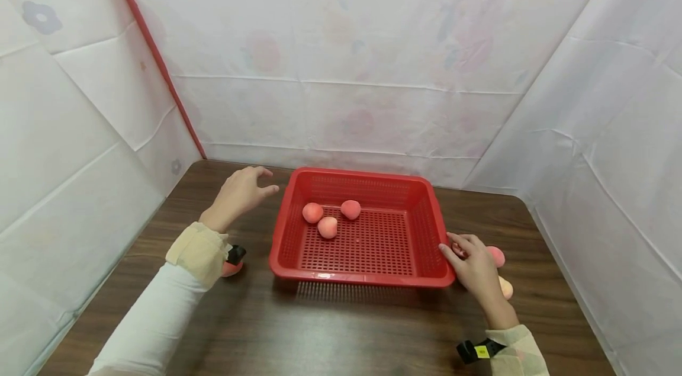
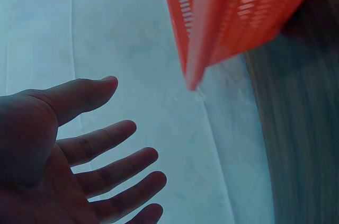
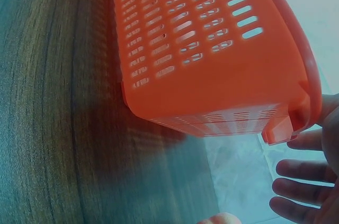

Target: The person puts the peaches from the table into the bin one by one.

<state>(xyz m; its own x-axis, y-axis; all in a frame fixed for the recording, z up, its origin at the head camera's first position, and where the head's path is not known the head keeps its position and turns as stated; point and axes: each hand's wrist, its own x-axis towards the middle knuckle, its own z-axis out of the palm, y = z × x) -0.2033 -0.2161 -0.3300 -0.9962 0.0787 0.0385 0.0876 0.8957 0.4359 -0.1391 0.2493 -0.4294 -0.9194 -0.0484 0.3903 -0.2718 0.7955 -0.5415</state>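
Observation:
A red plastic basket (image 1: pixel 367 278) with slotted walls stands on the table, with three peaches inside, one of them a pink-orange peach (image 1: pixel 327 227) at the left. To the left of the basket my left hand (image 1: pixel 240 192) hovers, apart from its rim, fingers spread and nothing held. At the right rim is my right hand (image 1: pixel 476 263), thumb against the edge. In the right wrist view its fingers (image 3: pixel 302 189) extend loosely outside the basket's corner. Beside that hand lie a pink peach (image 1: pixel 496 256) and a yellowish peach (image 1: pixel 505 288), both partly covered.
Under my left wrist another peach (image 1: pixel 231 270) sits on the dark wooden table (image 1: pixel 256 328), partly hidden by a black strap device. White patterned sheets (image 1: pixel 341 56) hang behind and at both sides of the table.

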